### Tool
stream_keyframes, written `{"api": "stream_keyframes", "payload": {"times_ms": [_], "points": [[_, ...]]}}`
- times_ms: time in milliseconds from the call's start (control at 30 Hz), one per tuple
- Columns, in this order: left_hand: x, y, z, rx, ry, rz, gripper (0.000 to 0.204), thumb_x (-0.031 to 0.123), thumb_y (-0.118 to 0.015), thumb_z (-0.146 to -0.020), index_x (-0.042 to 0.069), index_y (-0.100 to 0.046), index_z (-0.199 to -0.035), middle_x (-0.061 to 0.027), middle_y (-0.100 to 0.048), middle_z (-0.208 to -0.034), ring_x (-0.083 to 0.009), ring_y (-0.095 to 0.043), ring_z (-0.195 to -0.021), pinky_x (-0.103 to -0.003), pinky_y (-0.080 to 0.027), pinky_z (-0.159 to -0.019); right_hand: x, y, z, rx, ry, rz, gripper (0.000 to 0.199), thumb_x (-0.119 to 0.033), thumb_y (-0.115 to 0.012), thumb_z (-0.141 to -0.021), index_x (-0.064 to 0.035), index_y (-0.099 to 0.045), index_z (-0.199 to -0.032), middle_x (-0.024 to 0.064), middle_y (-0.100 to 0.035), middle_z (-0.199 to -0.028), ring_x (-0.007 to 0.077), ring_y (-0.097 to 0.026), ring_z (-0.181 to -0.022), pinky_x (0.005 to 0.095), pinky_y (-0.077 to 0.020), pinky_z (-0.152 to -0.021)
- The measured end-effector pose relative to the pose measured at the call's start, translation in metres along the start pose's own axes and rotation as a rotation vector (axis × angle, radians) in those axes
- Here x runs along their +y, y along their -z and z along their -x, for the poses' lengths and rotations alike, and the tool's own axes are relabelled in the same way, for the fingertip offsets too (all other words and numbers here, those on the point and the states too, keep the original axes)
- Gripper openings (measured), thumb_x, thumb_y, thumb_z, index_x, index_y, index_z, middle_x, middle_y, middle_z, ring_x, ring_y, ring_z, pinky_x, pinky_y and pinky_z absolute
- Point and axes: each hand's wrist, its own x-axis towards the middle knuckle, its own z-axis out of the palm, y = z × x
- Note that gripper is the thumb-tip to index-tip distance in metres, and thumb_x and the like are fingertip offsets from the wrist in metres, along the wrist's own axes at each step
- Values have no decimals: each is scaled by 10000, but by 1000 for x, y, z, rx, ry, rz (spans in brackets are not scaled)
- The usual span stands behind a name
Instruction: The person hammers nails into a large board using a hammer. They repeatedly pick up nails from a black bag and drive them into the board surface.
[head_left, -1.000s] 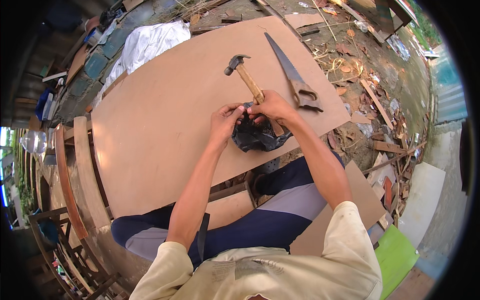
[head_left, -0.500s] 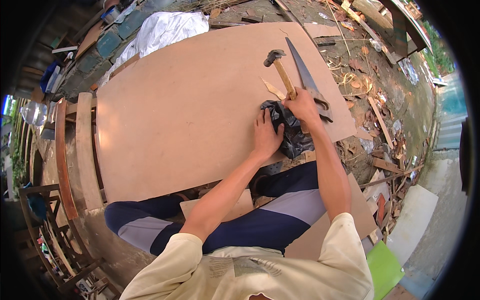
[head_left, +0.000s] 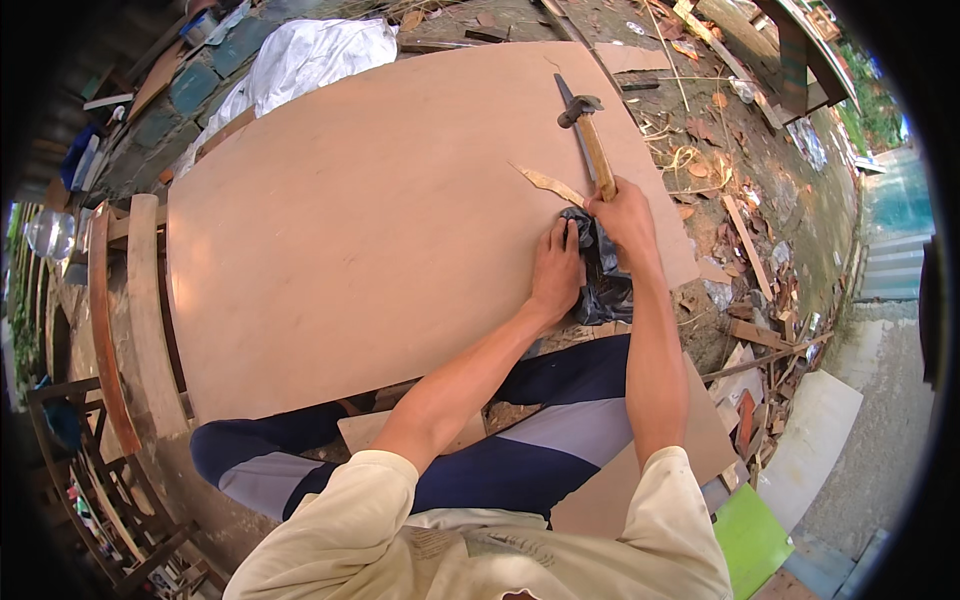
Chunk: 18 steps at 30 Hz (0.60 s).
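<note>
My right hand (head_left: 626,222) is wrapped round the wooden handle of a claw hammer (head_left: 596,155), its dark head pointing away from me. Beneath the hammer lies a hand saw (head_left: 563,88), mostly hidden by it and by my hand. My left hand (head_left: 556,270) grips the side of a crumpled black plastic bag (head_left: 604,290) at the near right edge of a large brown board (head_left: 360,220). What the bag holds cannot be made out. A pale pointed strip of wood (head_left: 548,184) rests on the board just left of the hammer handle.
Two wooden beams (head_left: 150,300) run along the board's left side. A white sack (head_left: 315,65) lies beyond the far left edge. Wood scraps (head_left: 757,332) and leaves litter the ground at the right. A green sheet (head_left: 752,545) lies at the lower right.
The hammer has swung to the right over the saw, its handle now more upright in view. My left hand has shifted right along the bag. The whole view has moved slightly.
</note>
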Motion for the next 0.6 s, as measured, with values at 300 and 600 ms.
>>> {"api": "stream_keyframes", "payload": {"times_ms": [300, 600], "points": [[-23, 54, -31, 158, 169, 222, 532, 208, -620, -905, 1, -558, -1391, -210, -538, -1468, -390, -506, -1357, -497, -418, -1123, 23, -7, -23, -97, 15, -3, 220, -183, -803, -801, -14, -705, -902, 223, -717, -822, 389, -715, -844, 467, -535, -759], [-108, 93, -66, -241, -63, -465, 527, 238, -542, -949, 53, -566, -1443, -134, -533, -1526, -338, -477, -1423, -546, -375, -1150, 12, -10, -17, -78, 55, 53, 236, -188, -794, -804, 12, -724, -908, 267, -718, -870, 449, -700, -901, 506, -536, -821]]}}
